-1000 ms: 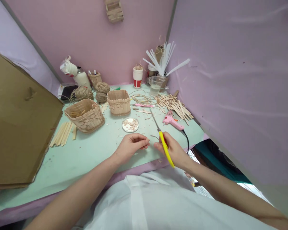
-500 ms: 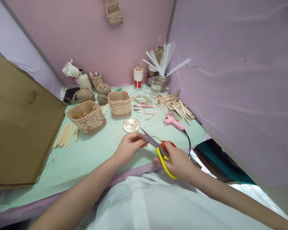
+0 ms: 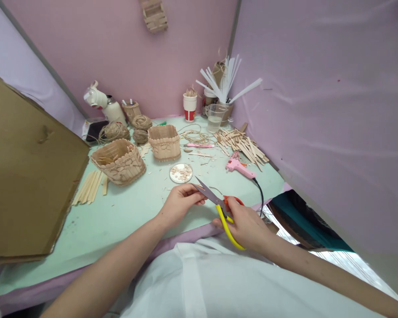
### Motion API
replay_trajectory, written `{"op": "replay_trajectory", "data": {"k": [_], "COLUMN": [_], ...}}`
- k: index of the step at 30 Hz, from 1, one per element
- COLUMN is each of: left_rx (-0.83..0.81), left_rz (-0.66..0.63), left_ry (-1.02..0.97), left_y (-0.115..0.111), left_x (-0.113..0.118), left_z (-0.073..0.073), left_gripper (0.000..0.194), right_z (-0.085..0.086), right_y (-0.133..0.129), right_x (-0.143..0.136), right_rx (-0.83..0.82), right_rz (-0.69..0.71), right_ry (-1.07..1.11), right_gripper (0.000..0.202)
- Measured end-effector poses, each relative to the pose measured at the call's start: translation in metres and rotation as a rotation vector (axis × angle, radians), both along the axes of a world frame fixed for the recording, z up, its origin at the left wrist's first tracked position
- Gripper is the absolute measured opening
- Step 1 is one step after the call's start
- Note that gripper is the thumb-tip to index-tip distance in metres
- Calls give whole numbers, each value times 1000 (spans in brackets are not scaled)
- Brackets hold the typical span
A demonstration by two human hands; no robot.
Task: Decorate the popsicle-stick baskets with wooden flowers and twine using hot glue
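My right hand (image 3: pixel 245 221) grips scissors (image 3: pixel 209 192) with one orange-red and one yellow handle loop, their blades slightly parted and pointing up and left. Close by the blades, my left hand (image 3: pixel 181 204) pinches a small, thin wooden piece, mostly hidden by the fingers and blades. Just beyond the left hand, a round white dish (image 3: pixel 173 177) holds small wood chips. Two wooden baskets stand behind it: one (image 3: pixel 128 167) at the left with wood pieces inside, the other (image 3: pixel 165 148) nearer the middle.
A pink glue gun (image 3: pixel 240 168) with a black cord lies at the right, before a heap of wooden sticks (image 3: pixel 252 148). Flat strips (image 3: pixel 89 187) lie left, beside a large cardboard sheet (image 3: pixel 29 168). Twine balls (image 3: pixel 114 131), a bottle (image 3: pixel 115 110) and a clear cup (image 3: pixel 215 120) stand behind.
The view has shifted very slightly. Both hands keep nearly the same pose, with the scissor blades still parted by the left fingertips.
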State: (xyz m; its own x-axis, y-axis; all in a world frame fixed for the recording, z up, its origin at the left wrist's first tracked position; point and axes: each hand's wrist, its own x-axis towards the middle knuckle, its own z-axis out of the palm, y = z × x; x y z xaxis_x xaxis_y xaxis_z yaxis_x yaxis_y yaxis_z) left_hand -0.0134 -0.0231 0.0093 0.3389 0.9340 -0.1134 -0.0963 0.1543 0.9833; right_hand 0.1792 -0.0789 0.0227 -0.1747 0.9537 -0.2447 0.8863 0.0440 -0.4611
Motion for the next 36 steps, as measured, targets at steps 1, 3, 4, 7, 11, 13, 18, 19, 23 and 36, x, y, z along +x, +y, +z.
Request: {"op": "replay_trajectory", "data": {"k": [1, 3, 4, 7, 11, 13, 18, 19, 23, 36], "left_rx": [-3, -13, -18, -39, -103, -148, -243, -248, -233, -99], "left_rz": [-18, -62, -89, -169, -186, -187, -147, -132, -97, -65], "left_ry": [16, 54, 75, 143, 159, 110, 48, 43, 26, 21], "left_y": [0, 0, 1, 5, 13, 15, 15, 15, 15, 13], "left_x": [2, 6, 8, 17, 29, 32, 31, 30, 27, 23], "left_z": [1, 5, 8, 16, 16, 11, 1, 0, 0, 1], "left_gripper": [12, 12, 13, 13, 11, 13, 26, 28, 31, 13], "right_z": [0, 0, 0, -3, -13, -19, -22, -20, -15, -8], "right_y": [-2, -7, -9, -14, -17, -17, -15, -14, -11, -7], "right_x": [1, 3, 5, 10, 16, 18, 20, 20, 20, 20], "right_rx": [-18, -54, -72, -121, -142, -145, -175, -177, -163, -49], "right_rz": [-10, -23, -28, -56, -112, -113, -77, -80, -82, -78], "right_ry": [2, 12, 20, 50, 105, 177, 435, 462, 460, 31], "right_gripper": [37, 36, 37, 38, 34, 34, 35, 36, 34, 29]}}
